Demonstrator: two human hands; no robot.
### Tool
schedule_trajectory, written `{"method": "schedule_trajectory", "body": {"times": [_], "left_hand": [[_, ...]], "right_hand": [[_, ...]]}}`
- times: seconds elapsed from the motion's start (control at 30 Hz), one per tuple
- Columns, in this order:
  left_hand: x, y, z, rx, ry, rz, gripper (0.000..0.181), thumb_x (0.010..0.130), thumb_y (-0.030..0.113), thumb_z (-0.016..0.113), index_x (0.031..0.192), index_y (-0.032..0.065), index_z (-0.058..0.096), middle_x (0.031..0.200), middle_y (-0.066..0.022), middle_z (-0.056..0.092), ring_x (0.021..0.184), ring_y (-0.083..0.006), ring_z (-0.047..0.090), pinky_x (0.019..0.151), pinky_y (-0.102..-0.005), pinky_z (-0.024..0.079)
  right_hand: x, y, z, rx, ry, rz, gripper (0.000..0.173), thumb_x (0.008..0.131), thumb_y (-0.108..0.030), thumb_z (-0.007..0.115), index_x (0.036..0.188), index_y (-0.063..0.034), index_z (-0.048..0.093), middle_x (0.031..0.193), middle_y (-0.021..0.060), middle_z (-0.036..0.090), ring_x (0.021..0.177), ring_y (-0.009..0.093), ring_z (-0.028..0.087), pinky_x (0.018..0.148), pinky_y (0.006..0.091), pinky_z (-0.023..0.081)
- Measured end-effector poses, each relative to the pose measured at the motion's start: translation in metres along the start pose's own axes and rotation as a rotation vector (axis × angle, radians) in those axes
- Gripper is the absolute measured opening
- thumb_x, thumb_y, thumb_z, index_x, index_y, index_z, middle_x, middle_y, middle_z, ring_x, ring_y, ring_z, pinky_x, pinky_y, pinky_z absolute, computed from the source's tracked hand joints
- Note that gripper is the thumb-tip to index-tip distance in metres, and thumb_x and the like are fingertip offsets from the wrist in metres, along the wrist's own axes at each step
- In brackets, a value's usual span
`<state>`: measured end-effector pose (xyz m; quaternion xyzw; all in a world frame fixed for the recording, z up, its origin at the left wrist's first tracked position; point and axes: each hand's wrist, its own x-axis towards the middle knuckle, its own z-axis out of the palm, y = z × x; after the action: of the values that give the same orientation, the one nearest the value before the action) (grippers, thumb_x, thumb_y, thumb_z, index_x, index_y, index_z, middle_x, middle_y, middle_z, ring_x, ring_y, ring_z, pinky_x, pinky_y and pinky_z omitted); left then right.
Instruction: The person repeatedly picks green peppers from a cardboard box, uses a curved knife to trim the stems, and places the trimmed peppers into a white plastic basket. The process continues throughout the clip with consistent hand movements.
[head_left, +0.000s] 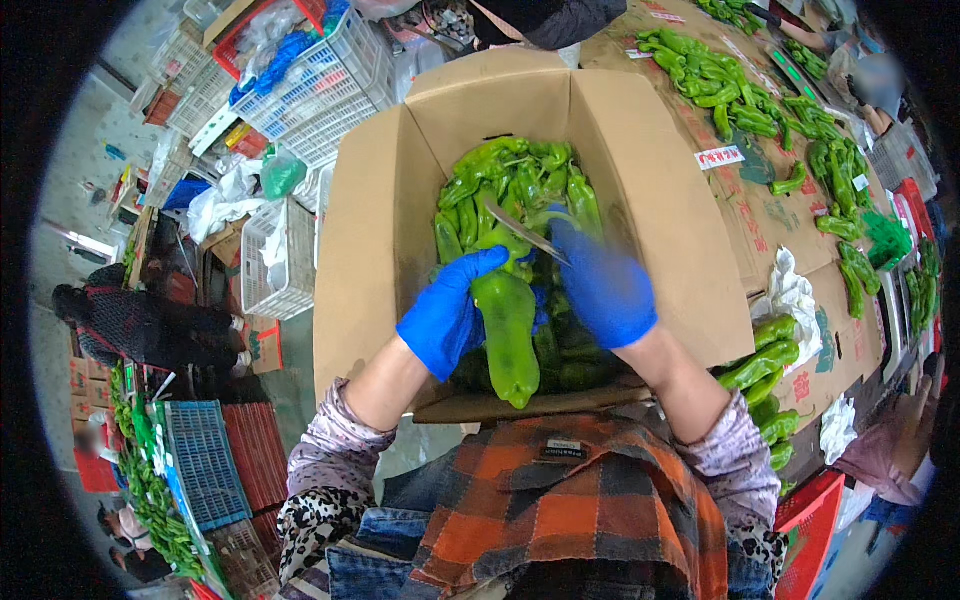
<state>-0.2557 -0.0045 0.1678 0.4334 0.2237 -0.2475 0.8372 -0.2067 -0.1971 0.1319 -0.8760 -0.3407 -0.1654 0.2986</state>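
Observation:
In front of me stands an upright cardboard box (652, 150), flaps spread, with many long green peppers (517, 169) inside. My left hand (454, 307), in a blue glove, grips a large green pepper (508, 337) by its stem end, tip towards me. A thin metal blade (525, 229) projects from my right hand (604, 281), also blue-gloved. It crosses just above the held pepper's stem end. The right hand is blurred, and its fingers hide the handle, so knife or scissors is unclear.
Right of the box, a cardboard-covered table (750, 202) bears a heap of green peppers (701, 71). More peppers (761, 367) lie by my right forearm, beside crumpled white paper (791, 300). Plastic crates (322, 82) stand at the left. Other people are around the edges.

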Motion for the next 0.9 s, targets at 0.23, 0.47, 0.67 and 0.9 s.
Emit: {"method": "schedule_trajectory", "body": {"times": [0.23,0.47,0.67,0.9], "left_hand": [[-0.023,-0.003,0.000,-0.095,-0.105,-0.079,0.038,0.088,0.032,0.060,0.112,0.0042,0.055,0.091,-0.0172,0.063,0.082,-0.0307,0.064,0.076,-0.0480,0.055],[-0.029,0.010,-0.040,-0.090,0.055,0.187,0.044,0.091,0.028,0.054,0.128,0.0064,0.048,0.098,-0.0189,0.063,0.086,-0.0320,0.064,0.078,-0.0470,0.054],[-0.002,0.025,-0.028,-0.147,0.073,0.512,0.042,0.092,0.019,0.056,0.131,0.0104,0.043,0.110,-0.0156,0.059,0.094,-0.0299,0.063,0.080,-0.0440,0.056],[0.020,0.017,-0.009,0.134,-0.053,0.546,0.059,0.089,0.022,0.060,0.140,0.0114,0.033,0.127,-0.0084,0.053,0.114,-0.0222,0.054,0.097,-0.0396,0.045]], "right_hand": [[0.024,0.000,-0.002,-0.196,-0.183,0.024,0.032,0.089,-0.012,0.044,0.120,-0.0034,0.050,0.077,0.0200,0.063,0.065,0.034,0.064,0.055,0.0463,0.051],[0.017,0.008,-0.019,0.060,-0.211,0.183,0.029,0.092,-0.023,0.049,0.112,-0.0040,0.057,0.082,0.0213,0.064,0.065,0.038,0.062,0.057,0.0481,0.049],[-0.003,-0.034,-0.023,1.220,-0.522,0.674,0.035,0.093,-0.036,0.054,0.114,-0.0086,0.061,0.087,0.0095,0.070,0.057,0.013,0.056,0.051,0.0241,0.043],[-0.002,-0.036,-0.035,1.641,-0.294,0.967,0.048,0.095,-0.041,0.049,0.122,-0.0027,0.053,0.086,0.0113,0.068,0.057,0.008,0.052,0.044,0.0192,0.036]]}}
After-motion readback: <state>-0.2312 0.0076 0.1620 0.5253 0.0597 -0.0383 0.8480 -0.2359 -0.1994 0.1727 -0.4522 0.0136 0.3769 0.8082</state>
